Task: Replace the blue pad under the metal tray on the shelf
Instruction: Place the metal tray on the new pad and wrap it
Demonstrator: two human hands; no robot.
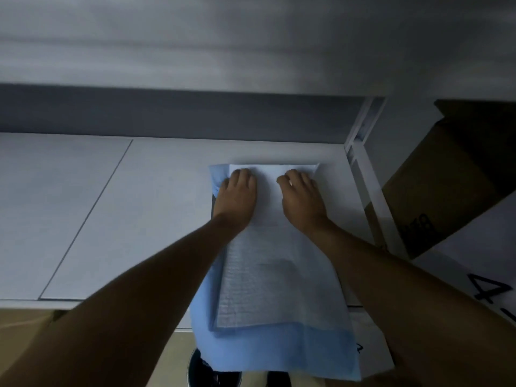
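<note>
A pale grey shelf point(117, 219) fills the dim view, its surface split by a thin seam running from the back down to the front edge, with another shelf board point(195, 51) overhead and a dark gap behind. A white upright post point(368, 191) bounds the shelf on the right; beyond it a brown cardboard box point(446, 185) leans at a tilt, and a white sheet point(474, 277) with black marker writing lies below it. The blue pad point(273, 344) lies on the right part of the shelf, folded, its pale underside up, its near end hanging over the front edge. The left hand point(237, 195) and right hand point(303, 196) rest flat on the pad's far end, fingers together and slightly curled, pressing it down. Both forearms cross the pad's sides.
</note>
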